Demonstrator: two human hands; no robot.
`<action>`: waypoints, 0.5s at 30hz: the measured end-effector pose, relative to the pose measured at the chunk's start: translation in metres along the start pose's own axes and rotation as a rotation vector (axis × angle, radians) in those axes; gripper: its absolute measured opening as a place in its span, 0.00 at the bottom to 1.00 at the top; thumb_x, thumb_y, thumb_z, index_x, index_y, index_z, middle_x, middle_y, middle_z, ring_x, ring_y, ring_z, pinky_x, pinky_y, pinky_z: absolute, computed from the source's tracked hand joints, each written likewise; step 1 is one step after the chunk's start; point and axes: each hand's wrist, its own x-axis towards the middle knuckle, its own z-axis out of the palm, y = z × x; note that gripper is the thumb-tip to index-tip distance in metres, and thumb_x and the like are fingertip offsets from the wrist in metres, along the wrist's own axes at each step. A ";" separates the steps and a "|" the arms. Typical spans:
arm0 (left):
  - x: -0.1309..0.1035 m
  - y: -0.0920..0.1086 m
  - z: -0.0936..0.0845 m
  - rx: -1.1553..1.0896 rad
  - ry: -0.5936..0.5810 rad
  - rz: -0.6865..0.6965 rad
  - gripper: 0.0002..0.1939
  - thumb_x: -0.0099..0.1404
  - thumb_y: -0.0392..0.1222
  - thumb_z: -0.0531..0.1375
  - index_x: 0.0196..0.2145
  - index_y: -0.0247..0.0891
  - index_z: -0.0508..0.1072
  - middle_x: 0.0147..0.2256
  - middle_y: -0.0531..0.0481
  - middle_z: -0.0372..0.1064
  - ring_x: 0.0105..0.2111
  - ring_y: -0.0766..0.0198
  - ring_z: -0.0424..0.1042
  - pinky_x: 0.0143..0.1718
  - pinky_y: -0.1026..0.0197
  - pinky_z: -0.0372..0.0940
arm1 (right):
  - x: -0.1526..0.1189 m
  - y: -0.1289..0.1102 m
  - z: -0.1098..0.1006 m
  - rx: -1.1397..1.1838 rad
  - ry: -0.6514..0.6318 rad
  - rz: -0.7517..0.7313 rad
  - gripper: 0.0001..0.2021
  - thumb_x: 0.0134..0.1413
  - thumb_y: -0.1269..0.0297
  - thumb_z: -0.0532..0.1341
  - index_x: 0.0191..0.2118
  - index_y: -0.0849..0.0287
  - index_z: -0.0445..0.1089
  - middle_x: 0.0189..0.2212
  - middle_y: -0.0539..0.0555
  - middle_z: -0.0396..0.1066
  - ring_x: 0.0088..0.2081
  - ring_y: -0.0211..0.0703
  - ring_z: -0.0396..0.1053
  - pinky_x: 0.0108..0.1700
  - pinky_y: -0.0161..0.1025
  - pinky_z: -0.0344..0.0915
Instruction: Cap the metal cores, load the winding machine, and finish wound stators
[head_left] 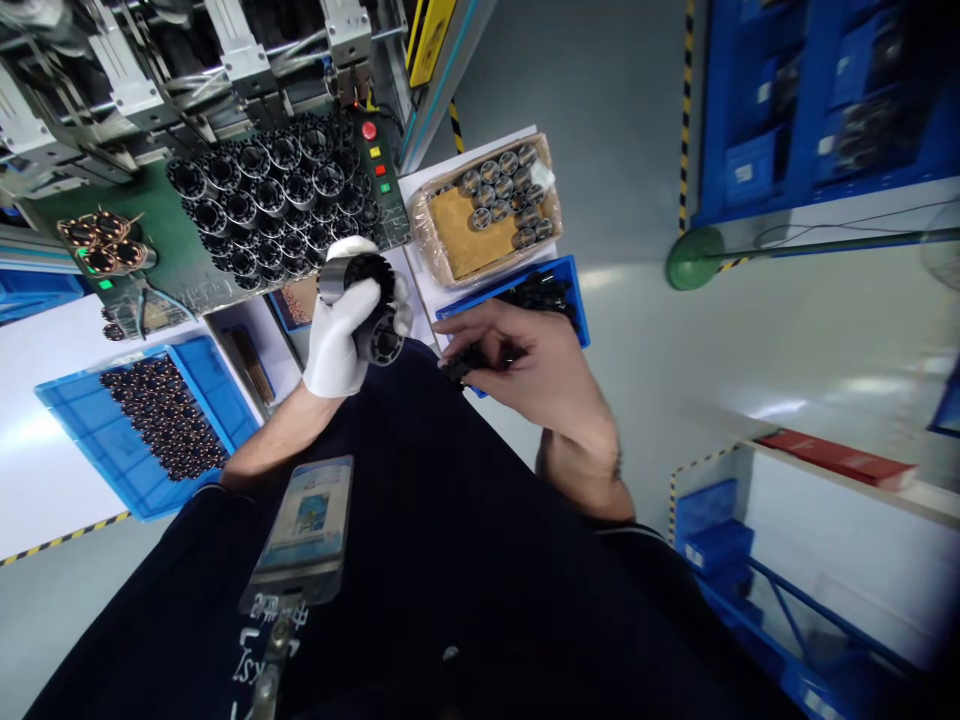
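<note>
My left hand (330,345), in a white glove, is closed around stator cores (384,342), metal rings with black slotted insulation. At least two show, and the fingers partly cover them. To the right, my bare right hand (544,375) pinches small black plastic pieces (466,364); their exact shape is blurred. Behind that hand stands a blue bin (582,305) holding loose black plastic parts (541,292). Beyond my left hand, many stator cores (270,195) with black insulation stand in rows on the green work surface (161,235).
A plastic-lined box (450,262) holds bare metal rings (504,185). Machine heads (247,60) overhang the bench, with colored buttons (379,170) at its corner. Pliers (142,310) lie near copper-wound stators (109,240). A blue tray (82,410) of wound stators sits left.
</note>
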 end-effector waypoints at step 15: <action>-0.013 0.016 0.024 -0.078 0.074 0.136 0.26 0.87 0.70 0.59 0.54 0.45 0.80 0.47 0.45 0.86 0.57 0.48 0.85 0.63 0.44 0.80 | -0.002 -0.006 0.058 -0.008 0.362 -0.271 0.25 0.70 0.68 0.80 0.68 0.43 0.87 0.46 0.52 0.86 0.36 0.41 0.83 0.41 0.38 0.91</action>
